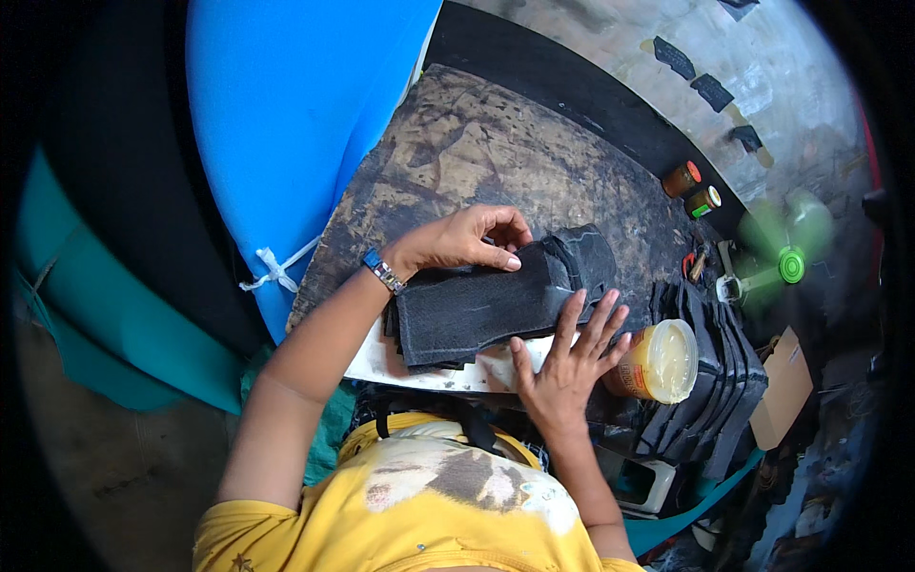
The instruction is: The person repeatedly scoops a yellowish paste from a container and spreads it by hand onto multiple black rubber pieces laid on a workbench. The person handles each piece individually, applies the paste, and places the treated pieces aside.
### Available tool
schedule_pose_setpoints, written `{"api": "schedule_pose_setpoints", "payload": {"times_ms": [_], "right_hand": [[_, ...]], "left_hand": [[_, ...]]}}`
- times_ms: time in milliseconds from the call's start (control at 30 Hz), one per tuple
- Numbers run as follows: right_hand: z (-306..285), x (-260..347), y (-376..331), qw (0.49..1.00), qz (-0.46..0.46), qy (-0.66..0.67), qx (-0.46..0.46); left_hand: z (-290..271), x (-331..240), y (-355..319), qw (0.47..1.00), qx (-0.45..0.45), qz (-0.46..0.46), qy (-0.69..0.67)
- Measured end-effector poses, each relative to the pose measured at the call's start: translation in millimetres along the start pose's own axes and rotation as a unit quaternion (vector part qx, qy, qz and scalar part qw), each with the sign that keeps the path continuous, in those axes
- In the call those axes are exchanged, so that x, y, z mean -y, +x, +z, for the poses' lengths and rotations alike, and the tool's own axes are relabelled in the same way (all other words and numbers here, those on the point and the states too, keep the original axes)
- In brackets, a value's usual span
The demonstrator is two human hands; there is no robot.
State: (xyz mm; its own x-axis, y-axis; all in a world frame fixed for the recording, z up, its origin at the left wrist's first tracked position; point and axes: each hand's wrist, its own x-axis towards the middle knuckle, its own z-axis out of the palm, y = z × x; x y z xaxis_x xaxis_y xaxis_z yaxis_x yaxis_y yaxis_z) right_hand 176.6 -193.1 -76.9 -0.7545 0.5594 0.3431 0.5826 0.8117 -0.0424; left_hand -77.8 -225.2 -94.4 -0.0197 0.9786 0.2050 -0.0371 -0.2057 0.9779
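Note:
A stack of dark grey felt-like pieces lies on a white board on the stained worktop. My left hand, with a watch on its wrist, rests on the stack's upper edge, fingers pinching the top piece near its folded end. My right hand lies flat with spread fingers on the stack's lower right corner. An open tub of yellowish paste stands just right of my right hand.
A row of dark cut pieces leans to the right of the tub. Two small jars stand at the worktop's far edge, near a green fan. Big blue sheet at left; cardboard piece at right.

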Motion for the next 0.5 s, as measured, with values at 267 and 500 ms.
{"api": "schedule_pose_setpoints", "payload": {"times_ms": [267, 500], "right_hand": [[6, 0, -16, 0.976, -0.183, -0.045, -0.108], [-10, -22, 11, 0.992, -0.081, -0.085, -0.05]], "left_hand": [[-1, 5, -1, 0.999, 0.029, -0.003, -0.034], [-1, 6, -3, 1.0, 0.012, 0.006, -0.009]]}}
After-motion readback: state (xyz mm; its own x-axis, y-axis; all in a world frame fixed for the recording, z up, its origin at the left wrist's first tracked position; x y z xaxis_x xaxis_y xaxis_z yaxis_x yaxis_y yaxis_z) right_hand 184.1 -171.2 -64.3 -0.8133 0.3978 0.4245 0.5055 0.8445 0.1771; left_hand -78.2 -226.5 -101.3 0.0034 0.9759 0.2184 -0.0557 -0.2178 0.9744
